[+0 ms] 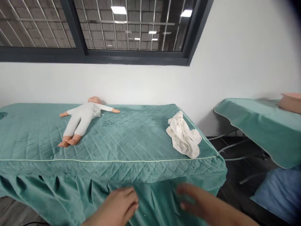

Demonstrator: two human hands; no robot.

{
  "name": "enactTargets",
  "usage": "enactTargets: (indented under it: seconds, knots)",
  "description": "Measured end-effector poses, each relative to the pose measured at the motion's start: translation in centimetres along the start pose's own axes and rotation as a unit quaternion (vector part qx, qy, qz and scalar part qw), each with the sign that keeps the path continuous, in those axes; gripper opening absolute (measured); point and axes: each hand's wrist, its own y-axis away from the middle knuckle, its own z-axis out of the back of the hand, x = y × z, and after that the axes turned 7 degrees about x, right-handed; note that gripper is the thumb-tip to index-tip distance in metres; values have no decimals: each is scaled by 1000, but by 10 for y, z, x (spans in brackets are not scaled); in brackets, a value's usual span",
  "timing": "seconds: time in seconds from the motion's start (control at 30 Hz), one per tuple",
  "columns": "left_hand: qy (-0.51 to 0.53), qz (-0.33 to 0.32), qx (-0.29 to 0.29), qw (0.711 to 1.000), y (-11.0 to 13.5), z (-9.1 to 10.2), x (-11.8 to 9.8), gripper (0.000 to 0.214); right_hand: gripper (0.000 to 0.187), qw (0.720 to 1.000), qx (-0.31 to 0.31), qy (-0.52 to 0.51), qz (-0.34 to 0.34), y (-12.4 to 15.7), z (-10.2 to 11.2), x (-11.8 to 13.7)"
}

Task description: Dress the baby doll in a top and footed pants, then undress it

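We see both bare hands low in front, before the hanging skirt (150,201) of the green quilted bed cover (131,131). Our left hand (123,202) has its fingers bent in toward the thumb — whether anything sits inside, we cannot tell. Our right hand (199,201) is blurred, thumb and fingers parted by a wide gap, with nothing between them. The hands are well apart from each other.

Beyond the right hand, a crumpled white printed cloth (184,136) lies on the bed top near its right edge. Its long axis runs from a narrow, peaked far end down to a broader near end, slanting rightward as it comes toward us and reaching the pale piping (117,161) at the front.

Farther left, well apart from the cloth, lies a baby doll (82,116) in a white suit. Its long axis slants too: head toward the wall (141,83), bare feet toward us and to the left, arms stretched out sideways. Above the wall's lower part we see a dark-framed window (138,28).
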Motion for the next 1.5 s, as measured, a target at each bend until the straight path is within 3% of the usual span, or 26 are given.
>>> enactTargets:
  seconds: [0.03,0.13,0.23,0.3,0.33,0.4,0.53,0.67,0.77,0.83,0.9,0.97,1.03,1.1,1.13,1.2,1.3,1.4,1.5]
  knots:
    - [10,22,-30,999,-15,7,-5,22,30,998,-18,53,3,-18,17,-8]
    - [60,-2,-143,988,-68,33,-4,19,44,960,-182,215,3,-80,63,-33]
    - [152,-32,-240,958,-127,59,20,13,62,898,-287,326,-70,-134,92,-56]
    - [288,12,-285,914,-161,74,46,13,63,877,-310,339,-141,-158,103,-68]
    - [358,38,-295,885,-174,82,59,15,58,875,-313,328,-169,-168,106,-73]
    - [413,62,-302,857,-191,96,81,22,44,884,-321,284,-187,-181,113,-78]
    - [507,44,-249,824,-194,114,104,29,28,907,-371,166,-108,-199,123,-72]
    - [598,-42,-205,774,-186,118,110,33,19,917,-390,73,51,-232,97,-24]
    - [642,-99,-201,733,-185,116,116,42,21,930,-318,23,185,-269,50,31]
    - [673,-102,-251,689,-185,114,120,45,23,932,-244,63,260,-293,17,62]
    - [706,-89,-327,622,-184,115,122,45,19,931,-181,124,291,-312,-6,81]
    - [720,-76,-394,566,-185,117,122,40,21,934,-133,136,302,-326,-18,88]
    - [696,-61,-466,542,-187,117,120,33,27,943,-109,72,306,-335,-19,86]
    - [635,-42,-538,552,-192,116,117,31,28,949,-124,-24,289,-342,-12,85]
    - [597,-36,-560,573,-194,115,116,33,28,949,-142,-59,275,-345,-8,86]
    - [519,-34,-566,639,-197,112,114,35,32,948,-166,-67,263,-351,-2,93]
    - [423,-42,-541,726,-198,109,112,31,42,942,-156,22,295,-361,2,109]
    - [380,-31,-539,751,-197,108,114,31,25,945,-129,65,294,-371,7,116]
    - [331,-1,-540,774,-196,107,116,32,14,958,-93,5,272,-375,23,111]
